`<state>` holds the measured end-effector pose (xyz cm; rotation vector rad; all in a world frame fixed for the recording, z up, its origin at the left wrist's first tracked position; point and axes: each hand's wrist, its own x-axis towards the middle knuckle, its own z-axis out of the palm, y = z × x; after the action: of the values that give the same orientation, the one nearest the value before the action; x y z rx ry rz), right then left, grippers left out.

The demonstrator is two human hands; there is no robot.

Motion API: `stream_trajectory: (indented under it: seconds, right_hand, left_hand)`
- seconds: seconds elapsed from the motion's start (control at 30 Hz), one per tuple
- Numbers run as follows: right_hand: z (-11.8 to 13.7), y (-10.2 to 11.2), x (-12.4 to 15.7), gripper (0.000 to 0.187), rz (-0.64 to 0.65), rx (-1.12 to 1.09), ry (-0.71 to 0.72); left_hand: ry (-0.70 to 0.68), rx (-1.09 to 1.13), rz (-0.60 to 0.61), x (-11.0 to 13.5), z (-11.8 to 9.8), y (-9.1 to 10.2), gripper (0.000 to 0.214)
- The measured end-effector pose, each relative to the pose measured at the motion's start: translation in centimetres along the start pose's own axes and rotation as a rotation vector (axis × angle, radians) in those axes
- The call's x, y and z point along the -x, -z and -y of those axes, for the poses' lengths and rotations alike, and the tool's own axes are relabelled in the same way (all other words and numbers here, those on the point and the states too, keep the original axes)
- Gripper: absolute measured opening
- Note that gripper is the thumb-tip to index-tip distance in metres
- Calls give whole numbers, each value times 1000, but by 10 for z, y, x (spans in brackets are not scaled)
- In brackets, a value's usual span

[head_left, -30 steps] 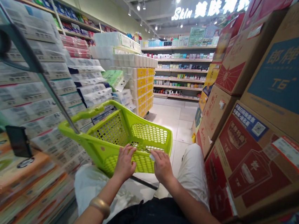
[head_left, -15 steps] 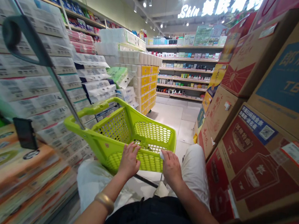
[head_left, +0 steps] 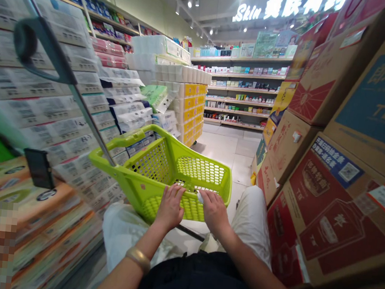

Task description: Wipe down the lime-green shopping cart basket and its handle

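A lime-green rolling shopping basket (head_left: 124, 174) stands tilted across my legs, its perforated inside showing no goods. A silver pole with a grey loop grip (head_left: 45, 51) rises from its left side. My left hand (head_left: 170, 209), with a gold bangle at the wrist, has its fingers bent over the basket's near rim. On the same rim, just to the right, my right hand (head_left: 215, 214) pinches a small white wad like tissue (head_left: 200, 197) between thumb and fingers. The wad touches the rim; most of it is hidden by the hand.
Stacked paper packs (head_left: 78, 88) line the left side. A dark phone-like device (head_left: 39, 168) stands upright on orange packs (head_left: 58, 199). Tall cardboard cartons (head_left: 338, 217) close in on the right. Beyond the tiled floor (head_left: 219, 145) are shelves of small goods (head_left: 240, 88).
My right hand, with the white wad, has slid left along the rim, closer to my left hand. The whole view has shifted slightly; the basket keeps its place at my legs.
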<state>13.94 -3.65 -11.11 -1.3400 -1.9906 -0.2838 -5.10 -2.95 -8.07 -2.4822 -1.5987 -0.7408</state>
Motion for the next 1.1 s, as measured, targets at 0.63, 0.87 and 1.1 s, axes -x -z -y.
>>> stream_trajectory:
  seconds: [0.63,0.87,1.1]
  right_hand:
    - [26,-9,-20,44,-5,39,90]
    - [-20,14,23,47,-73,59,-55]
    - [-3,8,10,48,-30,76,-65]
  left_hand:
    - [-2,34,-5,1,1,-2,63]
    - [0,45,1,-2,4,-5,64]
    - [15,67,29,-6,0,-5,63]
